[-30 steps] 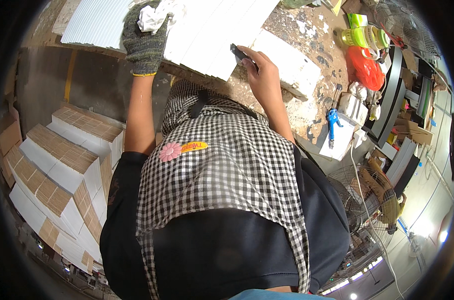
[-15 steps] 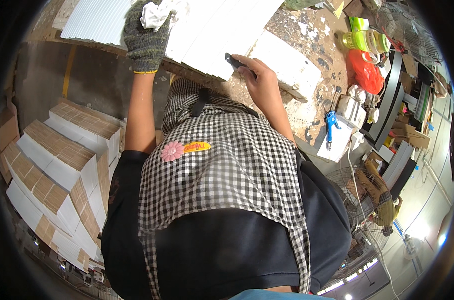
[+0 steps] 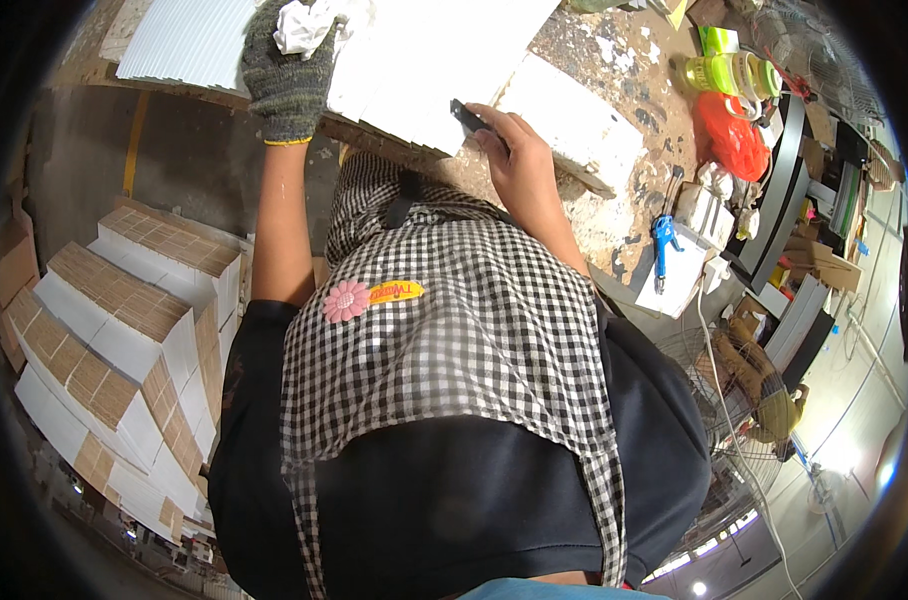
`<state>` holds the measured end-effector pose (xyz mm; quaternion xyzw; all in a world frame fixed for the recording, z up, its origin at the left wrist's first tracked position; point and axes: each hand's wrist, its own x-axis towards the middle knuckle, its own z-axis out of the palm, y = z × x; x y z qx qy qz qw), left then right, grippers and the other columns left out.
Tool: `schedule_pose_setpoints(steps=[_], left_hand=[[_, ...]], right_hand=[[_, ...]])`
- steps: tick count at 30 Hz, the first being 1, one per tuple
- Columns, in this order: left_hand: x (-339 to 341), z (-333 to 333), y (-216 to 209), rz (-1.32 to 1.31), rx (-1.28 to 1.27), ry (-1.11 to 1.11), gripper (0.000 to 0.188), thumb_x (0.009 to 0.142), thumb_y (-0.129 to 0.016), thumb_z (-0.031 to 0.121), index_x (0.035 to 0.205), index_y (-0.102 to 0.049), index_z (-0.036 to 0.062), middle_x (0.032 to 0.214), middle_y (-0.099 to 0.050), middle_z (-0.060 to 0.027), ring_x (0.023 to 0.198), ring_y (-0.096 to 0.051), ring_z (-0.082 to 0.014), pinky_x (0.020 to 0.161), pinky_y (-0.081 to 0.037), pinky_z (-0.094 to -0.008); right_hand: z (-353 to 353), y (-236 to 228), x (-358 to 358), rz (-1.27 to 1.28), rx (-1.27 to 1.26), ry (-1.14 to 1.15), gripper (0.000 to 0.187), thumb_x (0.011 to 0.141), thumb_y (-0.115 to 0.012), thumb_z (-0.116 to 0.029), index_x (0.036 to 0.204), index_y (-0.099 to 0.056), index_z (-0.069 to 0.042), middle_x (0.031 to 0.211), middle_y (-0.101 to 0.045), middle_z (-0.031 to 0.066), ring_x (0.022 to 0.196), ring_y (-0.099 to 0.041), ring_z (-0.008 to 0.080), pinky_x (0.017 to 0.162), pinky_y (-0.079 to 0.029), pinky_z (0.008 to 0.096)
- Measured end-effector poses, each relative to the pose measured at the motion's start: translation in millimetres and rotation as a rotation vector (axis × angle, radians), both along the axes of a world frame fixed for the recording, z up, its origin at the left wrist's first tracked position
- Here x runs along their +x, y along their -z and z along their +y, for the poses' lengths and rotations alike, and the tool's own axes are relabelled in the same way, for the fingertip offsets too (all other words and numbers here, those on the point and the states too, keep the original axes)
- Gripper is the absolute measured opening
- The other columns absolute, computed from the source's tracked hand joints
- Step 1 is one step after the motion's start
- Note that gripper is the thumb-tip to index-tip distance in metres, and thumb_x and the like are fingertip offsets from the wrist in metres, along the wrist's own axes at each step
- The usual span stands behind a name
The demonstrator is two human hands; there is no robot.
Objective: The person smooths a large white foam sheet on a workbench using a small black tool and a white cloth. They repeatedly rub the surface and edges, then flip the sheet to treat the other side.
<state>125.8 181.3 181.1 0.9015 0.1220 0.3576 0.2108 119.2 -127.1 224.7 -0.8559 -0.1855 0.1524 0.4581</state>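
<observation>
At a flecked bench [image 3: 664,120], right hand [image 3: 524,162] pinches black tool [image 3: 467,115] (left hand [image 3: 289,88]: grip unclear)

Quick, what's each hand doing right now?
Left hand: gloved, crumpled white wad against it; grip unclear.
Right hand: closed on a dark handheld tool.

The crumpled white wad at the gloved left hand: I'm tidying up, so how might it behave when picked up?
The crumpled white wad at the gloved left hand is probably light for its size, looking thin and loosely bunched. Its many folds suggest it would squash easily. Its uneven outline makes rolling unlikely.
</observation>
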Motion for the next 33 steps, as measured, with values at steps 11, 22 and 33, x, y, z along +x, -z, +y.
schedule_pose_setpoints(steps=[11, 22, 33], left_hand=[[3, 5, 2, 0.047, 0.091, -0.010, 0.038, 0.089, -0.078, 0.030, 0.116, -0.071, 0.0051, 0.115, -0.073, -0.0125, 0.107, -0.068, -0.0308, 0.097, -0.053, -0.0422], [5, 3, 3, -0.030, 0.040, 0.006, 0.045, 0.085, -0.084, 0.030, 0.117, -0.069, 0.0019, 0.115, -0.074, -0.0123, 0.107, -0.070, -0.0281, 0.096, -0.055, -0.0402], [4, -2, -2, -0.038, -0.023, 0.034, 0.041, 0.085, -0.083, 0.024, 0.117, -0.070, 0.0024, 0.116, -0.074, -0.0126, 0.107, -0.070, -0.0287, 0.097, -0.054, -0.0397]], right_hand=[[-1, -2, -5, -0.010, 0.012, -0.025, 0.033, 0.092, -0.066, 0.002, 0.125, -0.069, -0.004, 0.090, -0.064, 0.0148, 0.076, -0.063, 0.0317, 0.069, -0.050, 0.0426], [0, -1, -9, -0.066, 0.021, -0.026, 0.033, 0.092, -0.066, 0.002, 0.125, -0.069, -0.005, 0.090, -0.066, 0.0148, 0.075, -0.064, 0.0306, 0.068, -0.052, 0.0405], [-3, 0, -14, -0.011, 0.016, -0.070, 0.035, 0.093, -0.067, 0.001, 0.126, -0.069, -0.008, 0.091, -0.065, 0.0132, 0.074, -0.063, 0.0276, 0.067, -0.050, 0.0384]])
